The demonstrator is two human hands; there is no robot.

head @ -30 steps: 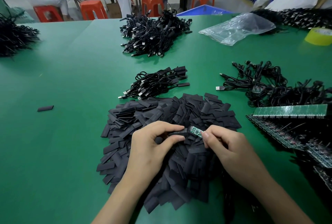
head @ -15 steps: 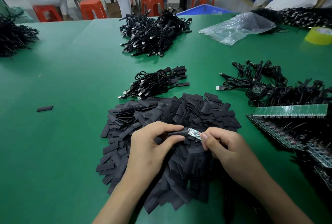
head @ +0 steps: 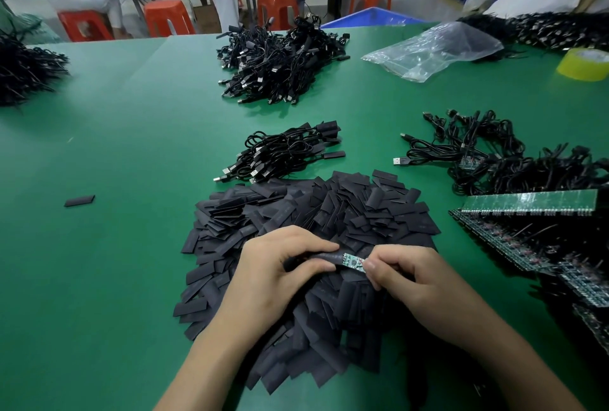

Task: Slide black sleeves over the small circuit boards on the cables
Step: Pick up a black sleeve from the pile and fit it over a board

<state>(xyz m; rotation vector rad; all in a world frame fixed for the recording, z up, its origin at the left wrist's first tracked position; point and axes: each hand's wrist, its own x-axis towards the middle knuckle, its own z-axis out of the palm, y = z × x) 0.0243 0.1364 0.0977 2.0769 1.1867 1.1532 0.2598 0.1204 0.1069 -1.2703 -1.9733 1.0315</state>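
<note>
Black sleeve [head: 316,257], pinched by the left hand [head: 273,275], meets the small circuit board [head: 353,260] — green face mostly exposed, its other end pinched by the right hand [head: 415,282] above the sleeve pile [head: 329,212]. Sleeved cables [head: 290,150] lie beyond; unsleeved cables [head: 478,146] at right likely remain — much left to do.

- I see the sleeve pile [head: 329,212] on the table [head: 131,146], left hand [head: 273,275] and right hand [head: 418,282] above it, sleeve [head: 324,256] and circuit board [head: 353,260] between them.
- Behind it: small cable bundle [head: 286,151], then larger cable heap [head: 280,64].
- Well left: loose sleeve [head: 79,200].
- Right: board strips [head: 527,203].
</note>
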